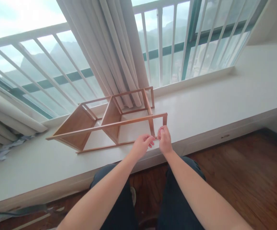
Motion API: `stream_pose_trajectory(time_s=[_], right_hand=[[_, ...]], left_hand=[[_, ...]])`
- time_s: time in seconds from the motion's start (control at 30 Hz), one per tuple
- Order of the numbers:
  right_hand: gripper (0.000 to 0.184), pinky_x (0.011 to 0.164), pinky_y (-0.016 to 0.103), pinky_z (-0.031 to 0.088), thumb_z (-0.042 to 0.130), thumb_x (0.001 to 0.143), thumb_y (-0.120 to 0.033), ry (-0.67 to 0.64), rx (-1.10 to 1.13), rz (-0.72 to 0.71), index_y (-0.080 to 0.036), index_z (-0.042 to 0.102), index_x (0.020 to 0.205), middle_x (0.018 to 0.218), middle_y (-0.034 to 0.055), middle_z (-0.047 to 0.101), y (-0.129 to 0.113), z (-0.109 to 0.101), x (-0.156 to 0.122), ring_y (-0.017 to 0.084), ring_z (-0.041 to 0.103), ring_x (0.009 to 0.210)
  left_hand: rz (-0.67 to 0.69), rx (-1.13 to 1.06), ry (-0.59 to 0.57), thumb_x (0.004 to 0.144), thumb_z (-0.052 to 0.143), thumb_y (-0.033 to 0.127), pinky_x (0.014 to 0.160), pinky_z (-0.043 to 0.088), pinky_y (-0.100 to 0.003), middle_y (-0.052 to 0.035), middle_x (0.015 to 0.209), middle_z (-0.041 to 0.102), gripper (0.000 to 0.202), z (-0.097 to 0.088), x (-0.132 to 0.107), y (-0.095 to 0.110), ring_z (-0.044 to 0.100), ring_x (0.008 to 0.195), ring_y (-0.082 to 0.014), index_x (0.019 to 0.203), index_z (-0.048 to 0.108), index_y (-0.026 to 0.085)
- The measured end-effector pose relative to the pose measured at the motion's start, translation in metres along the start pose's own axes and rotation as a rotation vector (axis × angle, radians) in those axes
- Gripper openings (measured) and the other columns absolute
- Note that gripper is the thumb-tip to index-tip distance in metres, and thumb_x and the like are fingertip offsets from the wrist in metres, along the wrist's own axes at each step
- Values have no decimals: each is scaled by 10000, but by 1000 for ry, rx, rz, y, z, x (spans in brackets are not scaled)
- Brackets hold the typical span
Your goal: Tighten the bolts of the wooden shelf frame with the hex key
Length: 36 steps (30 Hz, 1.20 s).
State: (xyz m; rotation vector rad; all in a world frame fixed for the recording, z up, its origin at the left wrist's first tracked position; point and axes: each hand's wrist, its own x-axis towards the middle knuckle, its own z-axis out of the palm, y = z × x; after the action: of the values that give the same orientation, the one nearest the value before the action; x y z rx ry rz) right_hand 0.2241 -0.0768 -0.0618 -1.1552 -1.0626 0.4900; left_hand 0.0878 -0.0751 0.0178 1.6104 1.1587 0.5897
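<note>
A brown wooden shelf rack (126,121) lies on its side along a white window ledge, its boards standing on edge and its leg ends pointing right. My left hand (142,145) is at the near lower corner of that right end. Its thumb and forefinger come together by the frame; whatever is between them is too small to make out. Close beside it, my right hand (165,140) is closed around the lower part of the short end bar (165,119), whose bottom is hidden by the fingers. A small gap separates the two hands.
Behind the rack hang grey curtains (114,48), with white railings (159,48) before the windows. The ledge (200,105) runs left and right, its front edge just beyond my knees. Crumpled pale material (3,151) lies far left. Below is a dark wooden floor (246,179).
</note>
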Motion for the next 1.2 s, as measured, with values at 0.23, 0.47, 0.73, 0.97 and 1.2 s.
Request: stream_pose_trajectory(time_s=[0.23,0.47,0.73,0.97,1.2], right_hand=[[393,732,268,456,360,1068,-538,77,-139,30,-196,523,966,807,-4,525,0,-44,-3,130,518,747],[353,859,317,496,369,1074,-453,1,-262,-125,-197,549,911,997,65,600,-4,-60,-5,169,586,943],[353,815,292,518,428,1066,-405,-22,-326,-125,-192,640,881,887,41,664,-18,-48,1,152,631,852],[195,997,366,577,519,1032,-282,-68,-243,-200,-222,704,1031,1137,62,753,-27,-39,-13,189,716,1100],[262,1094,500,552,657,933,-182,-26,-383,-472,-232,655,1191,1312,112,674,-43,-47,-9,250,651,1259]], left_hand=[[-234,-507,-146,809,661,358,554,389,-221,-3,743,625,213,49,25,0,569,582,-84,874,687,157],[-350,-861,-289,682,837,547,594,419,-225,15,688,586,470,82,35,-11,529,570,-75,809,619,150],[-256,-1090,-301,535,986,465,666,420,-227,-8,706,616,539,75,42,-18,538,642,-73,812,689,111],[-258,-1238,-249,491,996,389,676,449,-225,-26,771,684,528,72,34,-8,612,701,-99,848,709,129],[-196,-1057,-225,621,912,459,637,394,-217,10,711,591,407,45,31,-3,509,674,-75,803,739,138]])
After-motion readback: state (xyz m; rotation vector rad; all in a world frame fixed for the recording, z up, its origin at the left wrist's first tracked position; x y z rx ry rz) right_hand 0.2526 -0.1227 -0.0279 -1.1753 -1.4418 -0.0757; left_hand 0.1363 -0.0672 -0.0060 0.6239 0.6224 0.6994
